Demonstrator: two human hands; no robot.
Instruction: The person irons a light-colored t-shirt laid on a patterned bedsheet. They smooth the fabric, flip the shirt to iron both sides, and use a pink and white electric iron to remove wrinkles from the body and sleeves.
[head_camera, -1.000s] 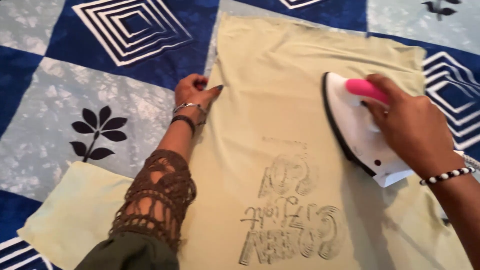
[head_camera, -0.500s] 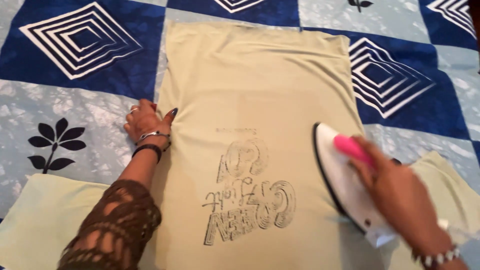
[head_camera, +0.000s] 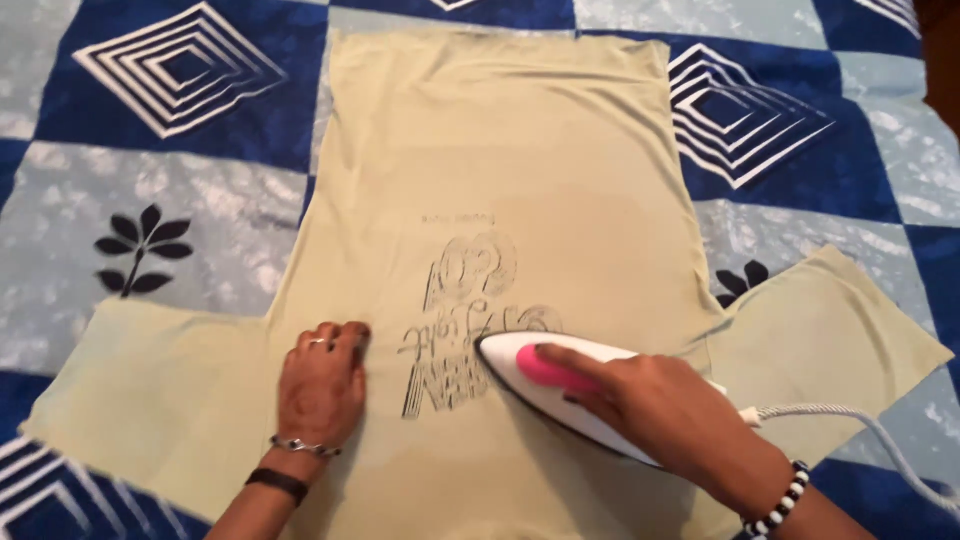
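Right hand (head_camera: 670, 410) grips the white iron with pink handle (head_camera: 560, 385) over the pale green cotton T-shirt's (head_camera: 500, 150) print; left hand (head_camera: 322, 385) presses flat, open. Upper part looks smooth; sleeves probably left.

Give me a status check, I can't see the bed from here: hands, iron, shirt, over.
Right hand gripping the iron by its pink handle, on the print. Left hand flat on the pale green T-shirt. Cord trails right, off the shirt.

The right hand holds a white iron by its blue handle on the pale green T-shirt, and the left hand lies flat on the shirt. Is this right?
Not quite: the head view shows the iron has a pink handle, not blue. The right hand grips it on the pale green T-shirt, and the left hand lies flat.
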